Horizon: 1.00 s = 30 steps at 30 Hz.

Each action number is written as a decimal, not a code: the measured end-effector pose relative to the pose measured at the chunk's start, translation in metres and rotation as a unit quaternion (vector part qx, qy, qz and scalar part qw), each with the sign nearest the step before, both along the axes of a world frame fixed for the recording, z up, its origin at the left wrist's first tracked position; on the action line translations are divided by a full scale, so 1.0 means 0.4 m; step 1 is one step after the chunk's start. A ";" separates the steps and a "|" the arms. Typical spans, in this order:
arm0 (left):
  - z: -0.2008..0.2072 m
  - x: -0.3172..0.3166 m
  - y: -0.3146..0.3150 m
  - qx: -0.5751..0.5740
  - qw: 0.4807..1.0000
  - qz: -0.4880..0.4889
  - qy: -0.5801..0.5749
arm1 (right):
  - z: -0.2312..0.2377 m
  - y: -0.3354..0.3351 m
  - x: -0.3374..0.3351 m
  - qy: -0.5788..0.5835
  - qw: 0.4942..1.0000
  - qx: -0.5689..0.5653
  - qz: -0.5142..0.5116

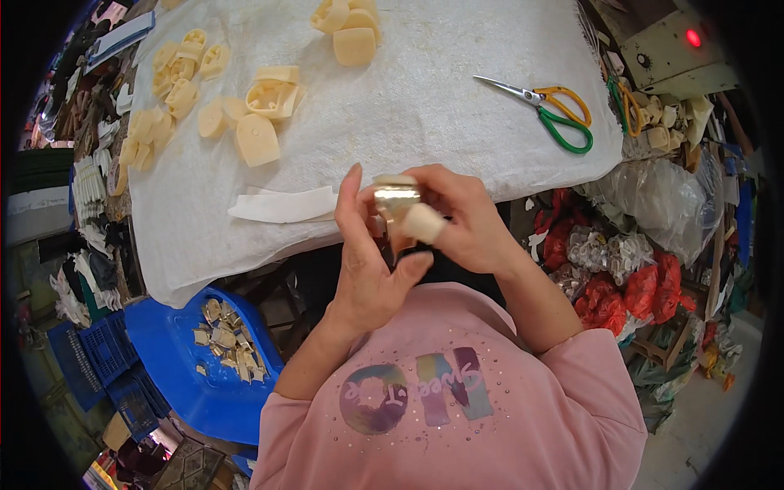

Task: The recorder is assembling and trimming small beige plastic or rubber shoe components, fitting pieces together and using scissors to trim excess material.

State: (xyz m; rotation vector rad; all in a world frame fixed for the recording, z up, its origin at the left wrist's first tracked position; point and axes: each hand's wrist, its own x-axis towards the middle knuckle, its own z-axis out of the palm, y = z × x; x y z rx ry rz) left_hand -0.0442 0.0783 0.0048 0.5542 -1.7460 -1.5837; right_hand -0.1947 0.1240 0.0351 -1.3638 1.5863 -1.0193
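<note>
In front of my chest, at the near edge of the white-covered table, both hands are around a shiny gold-covered shoe heel [397, 198]. Its cream end [424, 223] is slightly blurred. My right hand [469, 219] grips it from the right, fingers curled over the top. On the other side, my left hand [365, 249] cups it, with the index finger pointing up and the thumb below; some of its fingers are hidden behind the heel. Just left of my hands, a curved white strip [282, 206] lies on the table edge.
Cream moulded heels [257, 139] lie in groups on the white table cover [425, 98]. Scissors [543, 106] with one orange and one green handle rest at the right. A blue plastic chair [175, 376] holds gold pieces [233, 339]. Red bags [629, 294] sit at lower right.
</note>
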 end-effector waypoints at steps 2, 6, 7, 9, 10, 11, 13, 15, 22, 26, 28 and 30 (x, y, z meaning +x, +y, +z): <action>0.001 0.000 0.001 -0.016 0.999 0.027 -0.043 | -0.046 0.014 0.013 -0.204 0.964 -0.143 -0.088; 0.057 -0.002 -0.022 0.159 0.985 0.047 -0.050 | -0.063 0.013 -0.024 0.004 0.976 -0.213 -0.041; 0.055 0.007 -0.029 0.116 0.990 0.057 -0.064 | -0.052 0.014 -0.024 -0.150 0.979 -0.128 -0.059; 0.053 0.022 -0.038 0.076 0.992 0.059 -0.076 | -0.020 0.003 -0.044 -0.338 0.940 0.018 -0.043; 0.056 0.028 -0.041 -0.020 0.989 0.051 -0.138 | -0.025 0.001 -0.053 -0.336 0.940 0.019 -0.050; 0.058 0.027 -0.040 -0.117 0.972 0.043 -0.197 | -0.033 -0.002 -0.057 -0.330 0.943 0.038 -0.026; 0.067 0.023 -0.038 -0.138 0.971 0.040 -0.193 | -0.047 -0.002 -0.065 -0.320 0.946 0.034 0.026; 0.062 0.016 -0.033 -0.160 0.968 0.039 -0.190 | -0.047 0.002 -0.065 -0.257 0.965 0.038 0.024; 0.036 -0.002 -0.018 -0.160 0.965 0.080 -0.191 | -0.064 0.006 -0.021 -0.223 0.971 -0.002 -0.088; 0.048 -0.004 -0.021 -0.209 0.952 0.117 -0.189 | -0.082 0.027 -0.037 -0.423 0.906 0.015 -0.024; 0.052 -0.017 -0.008 -0.234 0.943 0.139 -0.192 | -0.080 0.032 -0.033 -0.423 0.906 -0.003 -0.024; 0.052 -0.033 0.006 -0.259 0.932 0.162 -0.194 | -0.075 0.028 -0.019 -0.320 0.946 -0.009 -0.055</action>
